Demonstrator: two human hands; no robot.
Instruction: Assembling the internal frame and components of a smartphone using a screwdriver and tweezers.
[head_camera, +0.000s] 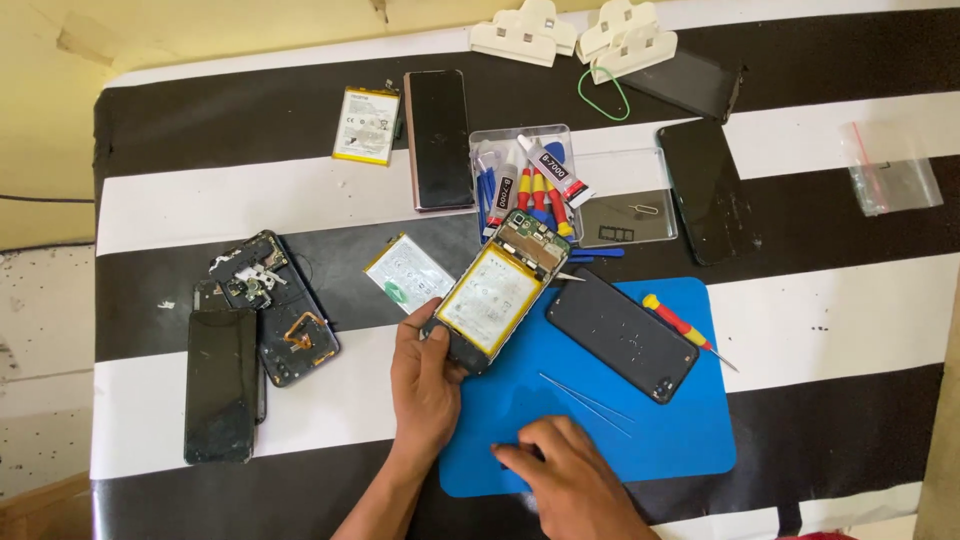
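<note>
Fingers of the left hand (425, 375) clamp the opened phone (495, 292), tilted above the blue mat's (660, 440) left edge; right hand (565, 480) fingers press flat. Phone could slip; grip covers only its lower corner.

A bench (830, 330) covered in a glossy sheet of broad black and white stripes is filling most of the view, the stripes running left to right. Soft daylight is glinting off the black bands on the far side. Beyond the far edge a pale yellow wall (200, 30) is showing, with a patch of flaking paint at the far left. Down the left side a whitish, speckled floor (40, 340) is lying beside the bench, meeting a brown strip at the near left corner.
</note>
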